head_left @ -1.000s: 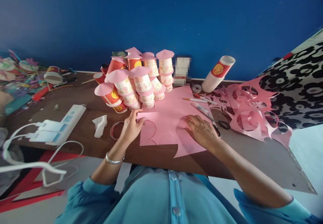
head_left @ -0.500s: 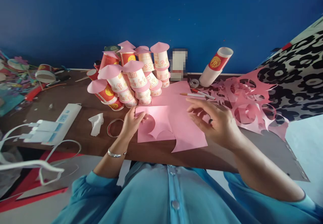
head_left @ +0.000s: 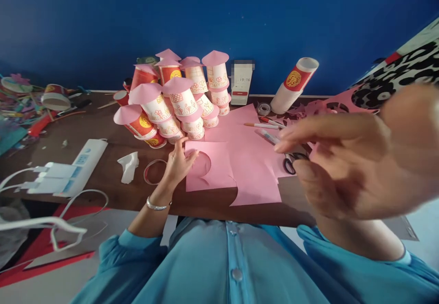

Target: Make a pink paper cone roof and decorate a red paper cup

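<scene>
The small pink sheet is seemingly steadied against slipping by the loosely spread left hand at its edge; the half-curled right hand is held aloft, apparently empty.

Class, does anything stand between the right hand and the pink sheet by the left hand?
Nothing visible does: in this view, only the larger pink paper shows between the right hand and the pink sheet. Scissors show partly behind that hand.

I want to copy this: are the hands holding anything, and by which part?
The left hand touches the pink paper at its left edge; I can't tell if it grips. The right hand is raised, nothing visible in it.
</scene>
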{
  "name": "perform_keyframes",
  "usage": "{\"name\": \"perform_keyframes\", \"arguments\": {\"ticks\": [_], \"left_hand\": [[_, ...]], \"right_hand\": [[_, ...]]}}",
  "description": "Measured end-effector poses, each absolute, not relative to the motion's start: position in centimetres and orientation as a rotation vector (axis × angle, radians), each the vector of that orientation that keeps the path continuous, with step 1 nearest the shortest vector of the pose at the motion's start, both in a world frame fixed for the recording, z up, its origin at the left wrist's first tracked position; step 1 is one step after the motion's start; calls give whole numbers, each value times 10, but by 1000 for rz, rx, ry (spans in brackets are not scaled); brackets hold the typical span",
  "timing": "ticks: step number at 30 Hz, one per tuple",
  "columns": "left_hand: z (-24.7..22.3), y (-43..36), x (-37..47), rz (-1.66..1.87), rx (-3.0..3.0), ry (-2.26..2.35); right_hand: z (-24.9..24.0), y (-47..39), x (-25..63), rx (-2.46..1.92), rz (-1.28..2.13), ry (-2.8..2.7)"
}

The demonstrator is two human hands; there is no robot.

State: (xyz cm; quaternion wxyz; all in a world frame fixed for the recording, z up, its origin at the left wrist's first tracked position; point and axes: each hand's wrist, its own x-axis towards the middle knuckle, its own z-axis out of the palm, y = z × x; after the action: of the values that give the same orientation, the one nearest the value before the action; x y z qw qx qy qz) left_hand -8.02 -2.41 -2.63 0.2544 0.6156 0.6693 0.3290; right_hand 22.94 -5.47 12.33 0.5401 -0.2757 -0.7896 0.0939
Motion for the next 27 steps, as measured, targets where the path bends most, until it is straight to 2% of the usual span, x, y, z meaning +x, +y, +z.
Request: {"name": "perform_keyframes", "arguments": {"ticks": [2, 5, 8, 11, 16, 21, 27], "left_hand": [[-26, -33, -83, 859, 1823, 1941], [-24, -56, -89, 743, 2021, 2046], [-20, -86, -100, 610, 2279, 2043], [-18, -113, -119, 515, 2491, 2136], [-21, -134, -145, 244, 2525, 2244], [-26, -133, -150, 294, 2480, 2236], [-25, -131, -154, 354, 2525, 2069]], "right_hand": [[113, -48, 229, -568, 14, -2012], [59, -29, 224, -823, -120, -2326], [-2, -20, 221, -1126, -53, -2598], [-33, -25, 224, -1234, 36, -2607], [-31, -33, 227, -1231, 52, -2572], [-19, -31, 228, -1197, 33, -2633], [-12, -29, 257, -1346, -267, -2559]]}}
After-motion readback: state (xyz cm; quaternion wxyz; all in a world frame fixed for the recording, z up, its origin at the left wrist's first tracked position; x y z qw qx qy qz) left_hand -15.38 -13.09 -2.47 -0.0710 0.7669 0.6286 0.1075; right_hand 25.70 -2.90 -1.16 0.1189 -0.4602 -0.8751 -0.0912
